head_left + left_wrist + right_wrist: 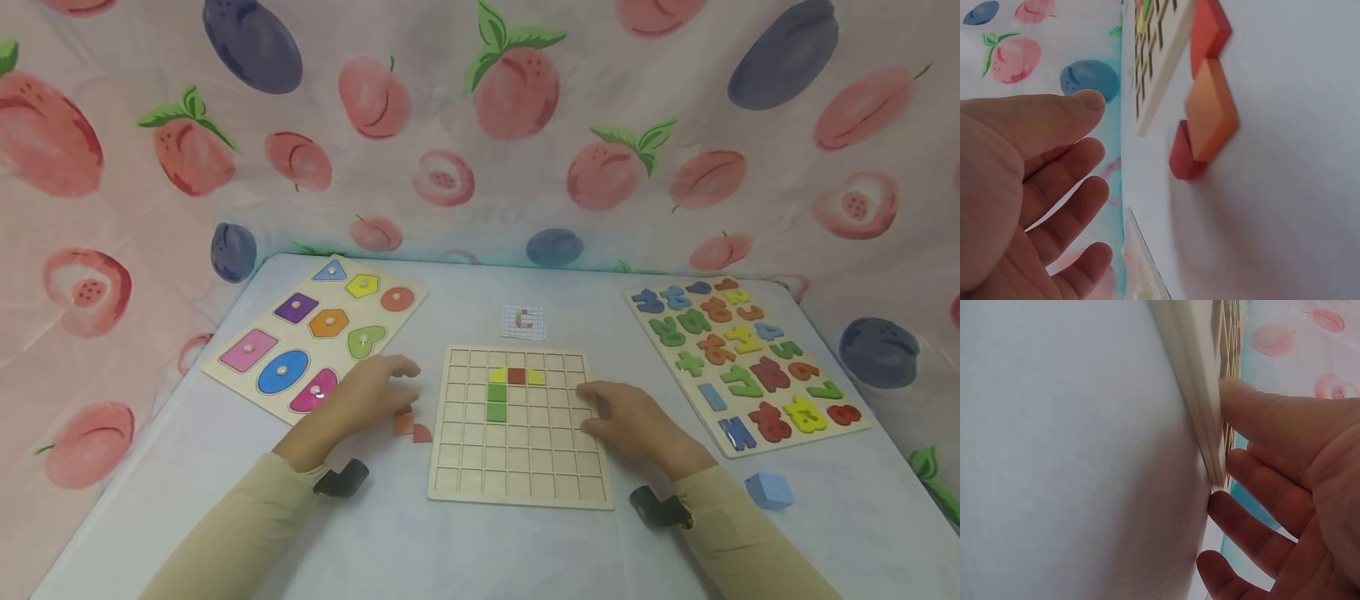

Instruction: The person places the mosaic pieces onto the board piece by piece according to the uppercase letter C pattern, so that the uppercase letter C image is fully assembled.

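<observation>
Nothing in the left hand [367, 392], released with its fingers loosely bent and spread, over the gap between the knobbed shape puzzle [362, 312] on the left and the wooden grid board [517, 479] in the middle of the white table [510, 554]. Near that hand, just left of the grid board, three loose pieces close together: an orange piece [404, 425], a red piece [422, 434] with a curved side, and a darker red piece [1183, 164], plainer in the left wrist view. At the right edge of the grid board, the right hand [630, 419], likewise relaxed, with thumb and fingers slightly bent by the rim; impossible to tell how firm any contact. Set into the far part of the grid board, left of its middle and across: a yellow piece [498, 377], a red square [517, 376] and a second yellow piece [536, 377]; below the first, toward the near side, two green squares [497, 403] in a column. Beyond the far edge, a small card [523, 322] with a coloured grid pattern. To the right, a number puzzle [825, 427] full of bright pieces, with a blue block [770, 491] near its near edge. Behind everything, a fruit-patterned cloth [450, 100].
</observation>
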A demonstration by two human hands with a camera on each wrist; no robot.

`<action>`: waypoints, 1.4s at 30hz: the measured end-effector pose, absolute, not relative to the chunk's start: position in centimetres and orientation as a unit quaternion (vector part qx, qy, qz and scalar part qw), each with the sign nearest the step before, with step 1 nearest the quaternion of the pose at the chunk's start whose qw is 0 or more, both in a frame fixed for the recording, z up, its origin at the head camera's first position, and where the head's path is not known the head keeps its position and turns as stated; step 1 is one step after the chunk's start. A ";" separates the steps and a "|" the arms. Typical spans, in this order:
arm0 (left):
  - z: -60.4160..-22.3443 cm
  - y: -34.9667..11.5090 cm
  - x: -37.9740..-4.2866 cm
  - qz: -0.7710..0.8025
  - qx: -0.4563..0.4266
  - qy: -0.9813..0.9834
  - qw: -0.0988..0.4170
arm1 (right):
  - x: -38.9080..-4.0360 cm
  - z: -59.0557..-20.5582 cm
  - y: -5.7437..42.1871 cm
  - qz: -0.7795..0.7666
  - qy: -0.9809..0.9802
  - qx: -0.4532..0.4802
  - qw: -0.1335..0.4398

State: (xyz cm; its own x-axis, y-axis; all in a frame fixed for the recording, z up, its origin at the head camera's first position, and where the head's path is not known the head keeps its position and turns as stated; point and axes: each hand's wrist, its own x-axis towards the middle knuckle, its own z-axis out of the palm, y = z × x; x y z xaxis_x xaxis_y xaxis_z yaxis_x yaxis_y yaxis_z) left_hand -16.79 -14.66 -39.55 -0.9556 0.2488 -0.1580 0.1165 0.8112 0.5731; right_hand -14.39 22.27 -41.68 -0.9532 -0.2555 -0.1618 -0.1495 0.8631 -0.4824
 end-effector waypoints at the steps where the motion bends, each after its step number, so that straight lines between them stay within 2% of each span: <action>1: -39.6 -14.8 -16.8 0.293 0.094 0.945 0.114 | -14.4 -41.7 22.3 -0.239 0.959 -0.106 0.110; 11: -40.5 -16.0 -16.2 0.299 0.075 0.943 0.127 | -14.4 -41.6 22.1 -0.240 0.959 -0.100 0.113; 24: -41.4 -17.1 -15.5 0.288 0.120 0.946 0.088 | -14.4 -41.8 22.2 -0.237 0.960 -0.103 0.110; 42: -42.1 -16.5 -15.9 0.275 0.132 0.947 0.102 | -14.4 -41.9 22.3 -0.242 0.958 -0.096 0.119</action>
State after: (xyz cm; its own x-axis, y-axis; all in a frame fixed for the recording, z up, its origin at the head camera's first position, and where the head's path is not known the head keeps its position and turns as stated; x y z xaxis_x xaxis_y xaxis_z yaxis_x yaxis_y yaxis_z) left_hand -15.93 -16.53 -42.13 -0.9443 0.3060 -0.1213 0.1935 0.8141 0.5476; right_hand -14.43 22.26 -41.89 -0.9529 -0.2425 -0.1820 -0.1268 0.8639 -0.4874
